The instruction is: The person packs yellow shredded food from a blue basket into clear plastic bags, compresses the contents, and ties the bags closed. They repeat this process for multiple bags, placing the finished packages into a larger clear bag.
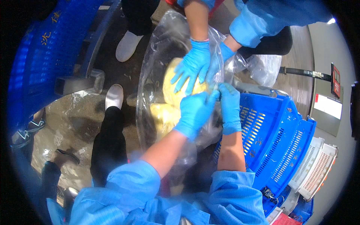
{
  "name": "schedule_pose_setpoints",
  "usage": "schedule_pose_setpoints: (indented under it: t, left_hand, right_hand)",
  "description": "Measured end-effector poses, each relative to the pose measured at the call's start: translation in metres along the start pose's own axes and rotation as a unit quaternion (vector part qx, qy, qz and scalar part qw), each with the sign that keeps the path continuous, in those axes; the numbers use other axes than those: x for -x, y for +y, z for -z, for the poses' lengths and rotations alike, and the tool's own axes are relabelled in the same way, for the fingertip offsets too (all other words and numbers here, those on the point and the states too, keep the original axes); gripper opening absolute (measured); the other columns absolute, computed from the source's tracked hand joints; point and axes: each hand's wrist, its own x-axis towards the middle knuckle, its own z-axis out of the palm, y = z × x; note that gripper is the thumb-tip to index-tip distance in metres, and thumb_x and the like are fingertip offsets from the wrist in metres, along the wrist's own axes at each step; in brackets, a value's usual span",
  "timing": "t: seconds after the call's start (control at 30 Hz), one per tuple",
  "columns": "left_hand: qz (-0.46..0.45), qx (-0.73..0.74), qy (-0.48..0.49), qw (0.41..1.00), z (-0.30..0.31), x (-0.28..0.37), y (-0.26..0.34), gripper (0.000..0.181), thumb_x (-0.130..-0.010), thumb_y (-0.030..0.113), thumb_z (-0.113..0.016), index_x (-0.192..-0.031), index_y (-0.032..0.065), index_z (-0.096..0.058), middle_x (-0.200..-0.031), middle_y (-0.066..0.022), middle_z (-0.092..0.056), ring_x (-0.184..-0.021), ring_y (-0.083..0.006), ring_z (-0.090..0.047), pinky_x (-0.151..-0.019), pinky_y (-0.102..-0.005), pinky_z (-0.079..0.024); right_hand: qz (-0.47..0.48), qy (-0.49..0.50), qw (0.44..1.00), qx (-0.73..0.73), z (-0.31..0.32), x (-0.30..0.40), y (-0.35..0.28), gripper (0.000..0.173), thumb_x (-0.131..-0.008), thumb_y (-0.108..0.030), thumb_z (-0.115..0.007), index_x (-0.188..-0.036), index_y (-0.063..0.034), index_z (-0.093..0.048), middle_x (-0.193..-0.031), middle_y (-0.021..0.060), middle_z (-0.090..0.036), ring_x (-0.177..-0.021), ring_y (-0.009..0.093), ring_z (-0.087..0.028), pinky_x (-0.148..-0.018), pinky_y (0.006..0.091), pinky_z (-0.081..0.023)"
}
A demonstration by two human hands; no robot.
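Observation:
A large clear plastic bag (157, 33) lies before me with pale yellow bundles (170, 81) inside; what they are is not plain. My left hand (194, 114), in a blue glove, is closed on a fold of the bag over the yellow contents. Just right of it, my right hand (230, 104), gloved the same, pinches the bag's plastic. From the far side reaches a co-worker's gloved hand (194, 66), fingers spread over the yellow bundles. The co-worker's other gloved hand (226, 53) is beside it, partly hidden by plastic.
Blue slotted crates (267, 123) are nested at my right, with white crates (312, 168) beyond. A tall blue crate (53, 50) and a metal frame (74, 85) stand left. Wet floor (76, 118) shows near several feet. A scale display (335, 80) sits far right.

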Motion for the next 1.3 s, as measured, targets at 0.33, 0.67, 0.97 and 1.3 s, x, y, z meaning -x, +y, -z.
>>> schedule_pose_setpoints:
  t: [0.33, 0.67, 0.97, 1.3]
  left_hand:
    - [0.525, 0.512, -0.027, 0.679, -0.011, 0.094, -0.041, 0.050, -0.092, 0.049, -0.042, -0.080, 0.0040, -0.058, -0.068, -0.0116, -0.062, -0.053, -0.0214, -0.060, -0.051, -0.0365, -0.049]
    - [0.419, 0.799, -0.232, 0.364, -0.041, 0.093, -0.048, 0.056, -0.094, 0.049, -0.038, -0.128, 0.0052, -0.044, -0.118, -0.0158, -0.057, -0.110, -0.0278, -0.055, -0.095, -0.0410, -0.045]
    - [0.298, 0.832, -0.319, 0.343, -0.043, 0.091, -0.052, 0.042, -0.097, 0.036, -0.041, -0.119, 0.0017, -0.052, -0.095, -0.0076, -0.061, -0.077, -0.0136, -0.057, -0.070, -0.0271, -0.048]
    - [0.334, 0.762, -0.284, 0.477, -0.018, 0.085, -0.033, 0.055, -0.095, 0.045, -0.040, -0.111, -0.0056, -0.054, -0.071, -0.0051, -0.057, -0.064, -0.0135, -0.057, -0.065, -0.0282, -0.047]
  right_hand:
    - [-0.013, 0.016, 0.997, 0.072, 0.013, 0.065, 0.040, 0.027, -0.084, -0.021, -0.064, -0.099, 0.0017, -0.065, -0.083, 0.0042, -0.066, -0.072, 0.010, -0.057, -0.067, 0.0243, -0.047]
    - [0.013, 0.006, 0.942, 0.336, 0.009, 0.076, 0.038, 0.035, -0.081, -0.032, -0.061, -0.094, -0.0004, -0.066, -0.084, 0.0166, -0.067, -0.076, 0.028, -0.066, -0.070, 0.0361, -0.050]
    - [0.208, 0.119, 0.858, 0.453, -0.005, 0.016, -0.027, 0.038, -0.077, -0.037, -0.067, -0.094, -0.0040, -0.067, -0.090, 0.0177, -0.066, -0.083, 0.032, -0.064, -0.073, 0.0378, -0.049]
    - [0.151, 0.025, 0.800, 0.581, -0.044, -0.098, -0.101, 0.057, -0.080, -0.054, -0.056, -0.092, 0.0010, -0.066, -0.084, 0.0216, -0.065, -0.079, 0.032, -0.064, -0.073, 0.0381, -0.048]
